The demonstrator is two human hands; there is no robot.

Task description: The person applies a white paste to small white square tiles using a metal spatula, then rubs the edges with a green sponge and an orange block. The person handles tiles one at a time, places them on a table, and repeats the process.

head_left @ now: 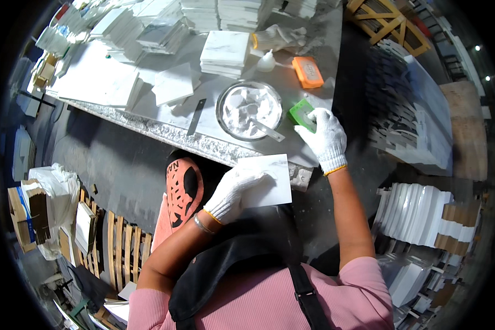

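Observation:
My left hand (234,192), in a white knit glove, grips a white square tile (272,184) over my lap, just off the table's front edge. My gloved right hand (325,137) reaches to the table's right corner, its fingers closed on a green block (301,114). Left of that block sits a round bowl (221,110) of white powder and lumps, with a flat metal scraper (269,131) resting in it. Beyond the green block lies an orange block (308,72). A small white squeeze bottle (266,61) stands near a spare work glove (280,38).
A metal ruler-like strip (197,116) lies on the stone-edged table (165,124). Marble-look tiles (225,49) are stacked at its back, with more flat tiles (102,77) on the left. Wooden pallets (127,242) stand at lower left. Piled slabs (415,113) rise beyond the right side.

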